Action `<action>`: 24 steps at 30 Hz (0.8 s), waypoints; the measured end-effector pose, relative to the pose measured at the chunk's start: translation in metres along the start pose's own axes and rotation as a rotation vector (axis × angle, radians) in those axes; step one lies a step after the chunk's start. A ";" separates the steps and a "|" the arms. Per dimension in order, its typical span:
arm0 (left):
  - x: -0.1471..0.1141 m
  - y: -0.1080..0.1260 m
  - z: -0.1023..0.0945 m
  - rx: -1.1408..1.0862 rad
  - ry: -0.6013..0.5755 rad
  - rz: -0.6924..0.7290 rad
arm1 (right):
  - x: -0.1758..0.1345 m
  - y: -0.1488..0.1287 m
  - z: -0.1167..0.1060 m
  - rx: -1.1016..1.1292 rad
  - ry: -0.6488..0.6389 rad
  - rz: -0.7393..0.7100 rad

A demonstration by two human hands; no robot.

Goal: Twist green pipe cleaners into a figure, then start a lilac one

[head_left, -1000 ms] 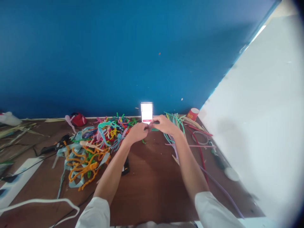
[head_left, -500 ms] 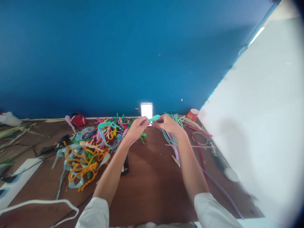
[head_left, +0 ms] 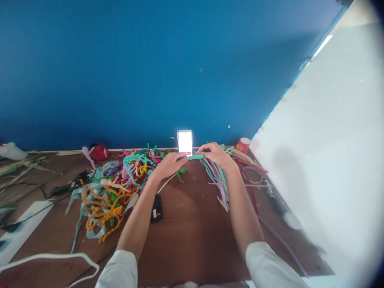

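Between my hands is a bent, fuzzy turquoise pipe cleaner (head_left: 196,157), lying almost level in front of the bright phone screen (head_left: 185,143). My left hand (head_left: 171,164) is closed, pinching its left end between thumb and fingers. The fingertips of my right hand (head_left: 215,154) are closed at its upper right side. A thin pale strand (head_left: 166,183) runs down from below my left hand toward a small black object (head_left: 157,209). Just right of my left hand, a short green pipe cleaner (head_left: 180,176) lies on the table.
A tangled heap of coloured pipe cleaners (head_left: 111,208) spreads on the left. Straight pastel pipe cleaners (head_left: 214,170) lie under my right hand. A red cup (head_left: 243,145) stands at the back right, a white cable (head_left: 60,255) at front left. A blue wall (head_left: 150,80) rises behind.
The turquoise pipe cleaner has turned from slanting upward to nearly level and sits slightly lower. My left hand has dropped a little and my right hand has shifted slightly right.
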State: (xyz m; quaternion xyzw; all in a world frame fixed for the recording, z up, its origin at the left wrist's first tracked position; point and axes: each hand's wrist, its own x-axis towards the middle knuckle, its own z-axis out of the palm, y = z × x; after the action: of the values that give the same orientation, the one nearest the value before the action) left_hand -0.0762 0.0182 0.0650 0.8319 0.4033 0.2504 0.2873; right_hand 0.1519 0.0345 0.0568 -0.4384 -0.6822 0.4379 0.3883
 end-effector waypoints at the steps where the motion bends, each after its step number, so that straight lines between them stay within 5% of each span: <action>1: -0.001 0.001 -0.002 0.010 -0.017 0.021 | -0.001 -0.001 -0.001 0.000 -0.015 0.002; 10: -0.003 0.008 0.001 0.001 -0.317 0.102 | -0.001 -0.003 0.000 -0.045 -0.274 -0.017; 17: 0.002 0.002 0.011 0.294 -0.033 -0.027 | -0.007 -0.018 0.013 -0.273 -0.119 -0.041; 24: 0.003 0.009 0.011 -0.023 0.200 -0.043 | -0.014 -0.030 0.011 -0.179 -0.095 -0.033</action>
State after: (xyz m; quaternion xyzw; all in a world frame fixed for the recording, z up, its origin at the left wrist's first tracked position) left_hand -0.0622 0.0132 0.0639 0.7906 0.4450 0.3306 0.2602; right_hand 0.1383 0.0114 0.0790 -0.4388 -0.7434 0.3888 0.3218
